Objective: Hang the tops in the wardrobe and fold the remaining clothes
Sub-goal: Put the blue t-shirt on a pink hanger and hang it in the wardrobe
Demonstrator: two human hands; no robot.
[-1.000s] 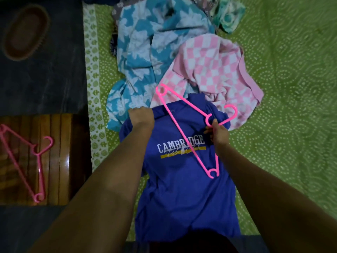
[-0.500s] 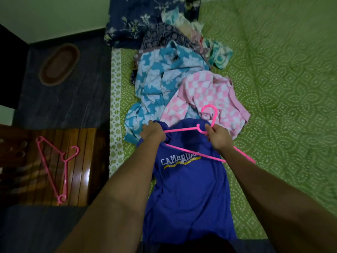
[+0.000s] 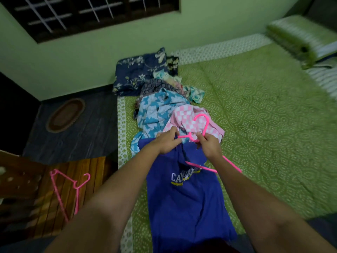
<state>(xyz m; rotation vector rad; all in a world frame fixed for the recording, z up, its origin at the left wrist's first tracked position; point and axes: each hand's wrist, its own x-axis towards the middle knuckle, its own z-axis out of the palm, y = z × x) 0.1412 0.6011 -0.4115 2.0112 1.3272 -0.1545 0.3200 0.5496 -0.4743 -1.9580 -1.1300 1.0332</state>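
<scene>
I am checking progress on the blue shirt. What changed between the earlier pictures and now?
The pink hanger was turned in the right hand: its hook, first pointing right, now points away over the checked cloth, and one end has gone into the collar of the blue shirt, with the other arm outside. The left hand still grips the collar. The clothes pile and the second hanger stayed.

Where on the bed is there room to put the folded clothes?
The green bedspread is bare right of the pink checked cloth, up to the pillow. It is crowded along the left edge, where the clothes pile and blue T-shirt lie.
</scene>
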